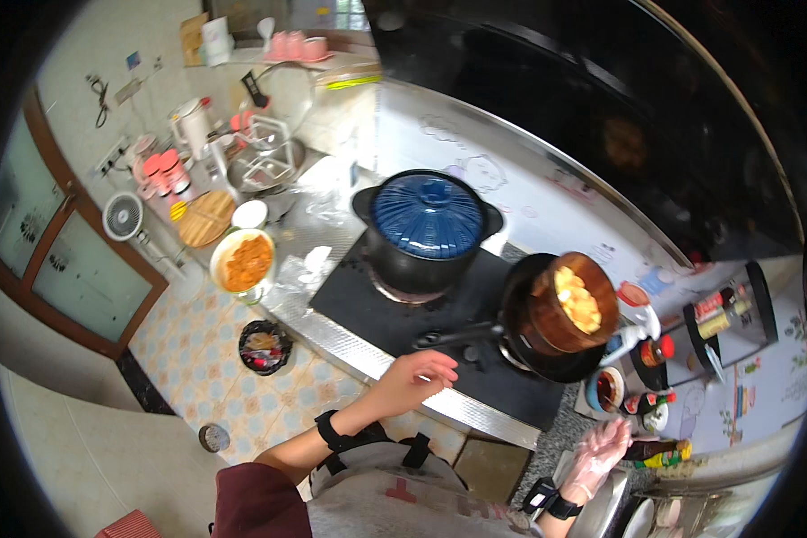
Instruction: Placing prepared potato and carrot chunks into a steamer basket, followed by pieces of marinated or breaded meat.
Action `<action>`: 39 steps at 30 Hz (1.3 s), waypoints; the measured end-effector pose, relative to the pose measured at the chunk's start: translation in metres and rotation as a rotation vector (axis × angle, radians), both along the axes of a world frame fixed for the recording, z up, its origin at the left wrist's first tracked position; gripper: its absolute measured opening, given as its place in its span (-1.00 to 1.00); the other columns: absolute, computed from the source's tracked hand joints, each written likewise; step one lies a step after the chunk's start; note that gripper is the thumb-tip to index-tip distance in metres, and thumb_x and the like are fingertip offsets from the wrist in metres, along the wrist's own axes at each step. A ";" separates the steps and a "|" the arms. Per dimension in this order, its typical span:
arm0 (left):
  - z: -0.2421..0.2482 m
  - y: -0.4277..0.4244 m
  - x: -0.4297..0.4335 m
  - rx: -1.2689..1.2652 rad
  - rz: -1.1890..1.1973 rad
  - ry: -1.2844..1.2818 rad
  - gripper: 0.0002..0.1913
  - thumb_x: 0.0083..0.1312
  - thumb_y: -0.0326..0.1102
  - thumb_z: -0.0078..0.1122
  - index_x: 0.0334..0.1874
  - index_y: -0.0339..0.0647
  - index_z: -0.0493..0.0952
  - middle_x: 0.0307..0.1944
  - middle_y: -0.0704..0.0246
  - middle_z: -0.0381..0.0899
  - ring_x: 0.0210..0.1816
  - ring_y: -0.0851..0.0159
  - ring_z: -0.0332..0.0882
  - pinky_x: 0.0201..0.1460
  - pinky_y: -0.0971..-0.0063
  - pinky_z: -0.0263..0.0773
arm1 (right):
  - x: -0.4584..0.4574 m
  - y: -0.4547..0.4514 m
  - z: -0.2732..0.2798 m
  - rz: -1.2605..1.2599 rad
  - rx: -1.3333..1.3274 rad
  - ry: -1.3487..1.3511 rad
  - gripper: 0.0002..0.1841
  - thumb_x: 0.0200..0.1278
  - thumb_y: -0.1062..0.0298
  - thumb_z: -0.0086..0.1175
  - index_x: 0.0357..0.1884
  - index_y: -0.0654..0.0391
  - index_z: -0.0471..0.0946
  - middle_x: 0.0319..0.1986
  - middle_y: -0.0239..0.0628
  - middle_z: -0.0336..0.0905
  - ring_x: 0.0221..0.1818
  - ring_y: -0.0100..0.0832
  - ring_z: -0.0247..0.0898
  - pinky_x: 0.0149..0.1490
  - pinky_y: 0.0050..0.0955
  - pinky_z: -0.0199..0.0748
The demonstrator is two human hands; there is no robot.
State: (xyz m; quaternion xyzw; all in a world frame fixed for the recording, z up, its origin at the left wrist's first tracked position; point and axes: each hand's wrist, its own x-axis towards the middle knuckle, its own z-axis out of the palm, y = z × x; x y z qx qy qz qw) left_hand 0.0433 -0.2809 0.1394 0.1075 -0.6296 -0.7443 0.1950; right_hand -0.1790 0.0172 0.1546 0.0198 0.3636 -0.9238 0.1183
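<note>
My left hand [413, 381], bare with a black wrist strap, hovers over the front edge of the black cooktop [350, 316]. Its fingers are loosely curled with nothing between them. The handle of a black frying pan [518, 296] lies just beyond it. In that pan rests a brown bowl [545, 316] with pale yellow chunks [578, 299]. My right hand [598, 452] wears a clear plastic glove, at the counter's right end beside several sauce bottles [652, 450]; whether it touches one is unclear. A black pot [410, 262] with a blue ribbed lid [430, 218] sits on the other burner.
A bowl of orange-coated food [245, 261] stands at the counter's left edge, near a round wooden board [206, 218]. A blue cup of dark sauce [605, 390] is right of the pan. The dark range hood [545, 87] overhangs the back. A bin [264, 347] is on the floor.
</note>
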 end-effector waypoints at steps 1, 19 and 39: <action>0.003 -0.017 0.017 0.039 0.067 -0.009 -0.71 0.18 -0.60 0.04 -0.03 -0.31 0.45 -0.21 0.29 0.61 -0.18 0.38 0.59 -0.14 0.54 0.49 | 0.007 -0.031 0.016 0.038 -0.025 0.009 -0.82 0.32 0.19 -0.04 -0.33 0.04 0.51 -0.70 -0.51 0.36 -0.80 -0.65 0.04 -0.76 -0.69 0.01; -0.207 -0.286 0.206 0.992 0.829 0.135 -0.80 0.18 -0.46 0.00 -0.25 -0.48 0.30 -0.12 -0.11 0.43 0.03 -0.06 0.45 0.16 0.17 0.44 | 0.018 -0.162 0.049 0.280 0.043 0.224 -0.71 0.39 0.18 -0.13 -0.45 0.13 0.39 -0.75 -0.49 0.15 -0.77 -0.66 0.00 -0.73 -0.68 0.00; -0.237 -0.312 0.198 0.802 1.230 -0.028 -0.80 0.31 -0.55 -0.12 -0.07 -0.46 0.39 -0.19 0.15 0.48 -0.21 0.18 0.52 -0.09 0.25 0.58 | 0.041 -0.063 0.001 -0.113 0.099 0.105 -0.76 0.39 0.25 -0.15 -0.03 0.06 0.46 -0.60 -0.58 0.38 -0.73 -0.77 0.04 -0.70 -0.76 -0.01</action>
